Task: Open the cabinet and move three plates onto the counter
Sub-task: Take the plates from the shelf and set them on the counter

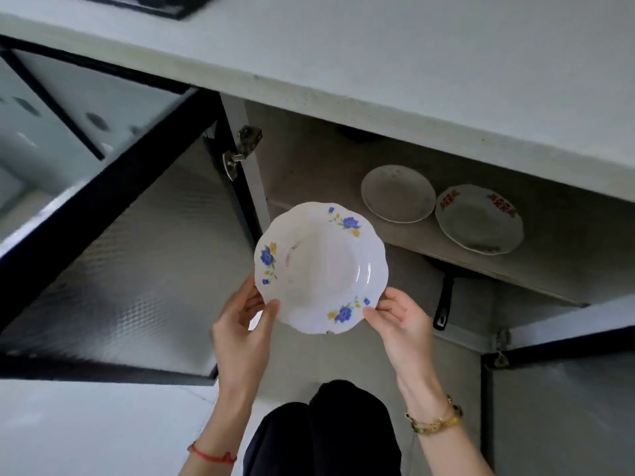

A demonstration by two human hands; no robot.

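Note:
A white scalloped plate with blue flowers is held in the air in front of the open cabinet, below the counter's edge. My left hand grips its lower left rim and my right hand grips its lower right rim. Two more plates lie on the cabinet shelf: a plain pale plate and, to its right, a plate with red patterns. The grey counter spans the top of the view.
The left cabinet door stands wide open with frosted glass in a black frame. The right door is open too. A black pan handle sticks out from under the shelf. A dark object sits on the counter's far side.

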